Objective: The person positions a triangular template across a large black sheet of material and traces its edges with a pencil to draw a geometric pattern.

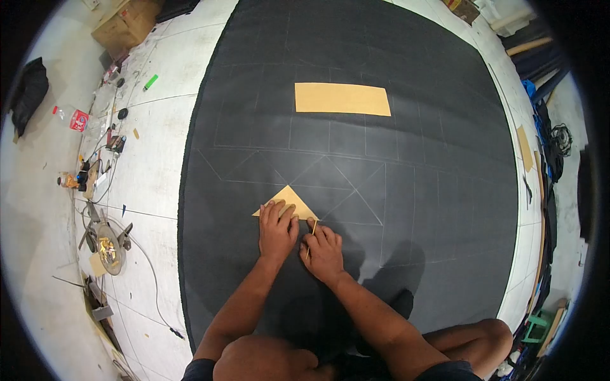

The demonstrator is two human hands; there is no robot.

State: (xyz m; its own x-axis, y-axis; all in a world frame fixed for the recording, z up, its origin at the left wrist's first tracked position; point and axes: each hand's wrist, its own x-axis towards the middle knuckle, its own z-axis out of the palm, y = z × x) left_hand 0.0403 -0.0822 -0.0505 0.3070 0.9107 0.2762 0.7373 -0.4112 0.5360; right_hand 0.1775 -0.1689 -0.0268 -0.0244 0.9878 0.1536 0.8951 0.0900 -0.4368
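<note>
Black sheet material (445,209) covers the floor, marked with thin pale lines forming rectangles and triangles. On it lies a tan triangular template (289,195), its point towards the top of the view. My left hand (277,232) lies flat on the template with fingers spread a little. At the template's right corner, my right hand (323,251) grips a thin yellowish stick (314,228), its upper end beside the corner. Farther up the sheet rests a tan rectangular template (343,100), touched by neither hand.
A plastic bottle (71,119), a green object (150,82), a metal dish (109,251) and a cable (152,273) are on the left. A cardboard box (126,26) stands at upper left. Rolls and a green stool (537,327) line the right side.
</note>
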